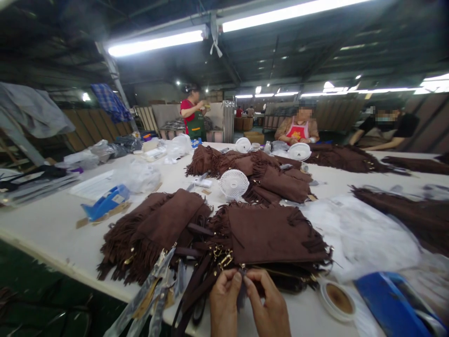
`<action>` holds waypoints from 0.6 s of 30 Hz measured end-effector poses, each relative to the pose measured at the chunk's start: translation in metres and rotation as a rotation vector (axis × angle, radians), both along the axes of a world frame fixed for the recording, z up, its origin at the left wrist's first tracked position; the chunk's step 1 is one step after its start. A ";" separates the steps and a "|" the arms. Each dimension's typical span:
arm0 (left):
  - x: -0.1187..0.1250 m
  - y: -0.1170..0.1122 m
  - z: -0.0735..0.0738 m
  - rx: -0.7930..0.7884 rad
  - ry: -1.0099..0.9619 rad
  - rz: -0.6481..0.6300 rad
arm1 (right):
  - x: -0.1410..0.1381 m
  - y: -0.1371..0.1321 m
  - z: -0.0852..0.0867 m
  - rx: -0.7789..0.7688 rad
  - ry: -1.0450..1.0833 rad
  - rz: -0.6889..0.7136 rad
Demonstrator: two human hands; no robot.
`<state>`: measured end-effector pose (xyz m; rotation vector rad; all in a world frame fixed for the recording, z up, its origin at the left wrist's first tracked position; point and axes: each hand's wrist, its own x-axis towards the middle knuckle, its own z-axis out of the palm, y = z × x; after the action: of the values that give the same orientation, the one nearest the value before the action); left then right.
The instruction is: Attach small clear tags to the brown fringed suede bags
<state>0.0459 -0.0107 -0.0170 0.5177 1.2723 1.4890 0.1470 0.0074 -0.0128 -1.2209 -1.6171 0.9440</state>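
The step in hand looks like fine fingertip work at the near edge of a brown fringed bag (275,231), which lies flat on top of a pile on the white desk (66,241), directly ahead of the person. A small metal fitting (242,266) shows at that edge, and a dark strip (242,296) hangs just below it, between the two hands. The left hand (225,297) pinches the strip near its top with thumb and forefinger; the right hand (265,297) meets it from the other side, its fingers curled and likewise pinched on the strip. The fingertips hide how strip and fitting join, so whether they are fastened cannot be told.

The next move seems to call for a light, steady pinch with both thumbs close together, the left fingers bracing while the right ones adjust. Gold clasps (226,260) and loose brown straps (196,299) lie just beside the left hand and could snag, so a little clearance there would help.

To the left sits another pile of fringed bags (157,229), with plastic-wrapped strips (154,297) in front. A tape roll (337,299) and a blue dispenser (400,304) lie to the right of the hands.
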 end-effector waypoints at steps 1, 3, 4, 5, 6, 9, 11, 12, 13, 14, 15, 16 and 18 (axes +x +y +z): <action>0.001 0.000 0.000 -0.009 0.001 0.005 | -0.001 -0.001 0.001 -0.007 0.015 -0.015; 0.002 -0.001 -0.001 -0.015 -0.010 0.004 | -0.002 -0.001 0.001 -0.012 0.032 -0.042; 0.002 -0.001 -0.002 -0.010 -0.021 0.000 | -0.002 -0.001 0.001 -0.010 0.028 -0.044; 0.003 -0.001 -0.002 -0.005 -0.029 -0.003 | -0.001 -0.001 0.001 -0.007 0.017 -0.040; 0.003 -0.001 -0.002 0.000 -0.035 -0.003 | -0.001 0.000 0.000 -0.003 0.000 -0.032; 0.003 0.001 -0.005 0.003 -0.042 0.010 | 0.001 0.002 -0.001 0.015 -0.041 0.001; 0.003 0.002 -0.005 -0.004 -0.040 0.028 | 0.001 0.002 -0.002 0.024 -0.045 0.017; 0.003 0.003 -0.005 -0.007 -0.040 0.037 | 0.001 0.001 -0.002 0.025 -0.044 0.024; 0.004 0.003 -0.003 -0.009 -0.039 0.046 | 0.001 0.001 -0.002 0.026 -0.043 0.029; 0.004 0.002 -0.002 -0.009 -0.036 0.053 | 0.001 0.000 -0.002 0.031 -0.043 0.031; 0.005 0.002 0.001 -0.006 -0.027 0.059 | 0.001 0.000 -0.002 0.042 -0.043 0.030; 0.006 0.001 0.003 -0.003 -0.013 0.063 | 0.001 -0.001 -0.002 0.062 -0.044 0.025; 0.008 -0.002 0.009 -0.003 0.015 0.070 | 0.001 -0.002 -0.001 0.112 -0.049 0.022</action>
<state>0.0535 -0.0126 -0.0080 0.4880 1.3155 1.5434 0.1478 0.0058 -0.0141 -1.1598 -1.7016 0.8309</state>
